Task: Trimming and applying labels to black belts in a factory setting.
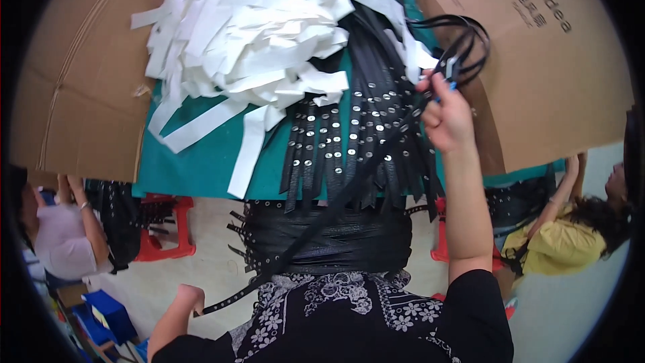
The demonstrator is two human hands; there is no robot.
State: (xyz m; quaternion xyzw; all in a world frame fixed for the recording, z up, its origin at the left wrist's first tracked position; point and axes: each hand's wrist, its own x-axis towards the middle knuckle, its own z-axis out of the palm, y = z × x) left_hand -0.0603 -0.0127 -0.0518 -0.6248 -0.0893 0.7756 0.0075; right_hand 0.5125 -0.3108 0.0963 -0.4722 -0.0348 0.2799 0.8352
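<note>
The left hand (190, 298), low beside the patterned black top (363, 316), is turned so its fingers are hidden, and whether it pinches the lower end of the studded black strap (336, 205) cannot be told; the right hand (445, 111) is raised and closed around the strap's upper end and a bunch of looped black straps (463, 44), its fingertips lost among them. More studded straps (356, 134) and white strips (248, 27) cover a green table (201, 165) flanked by cardboard boxes (557, 60), with red stools (164, 228) and seated people at both edges.
</note>
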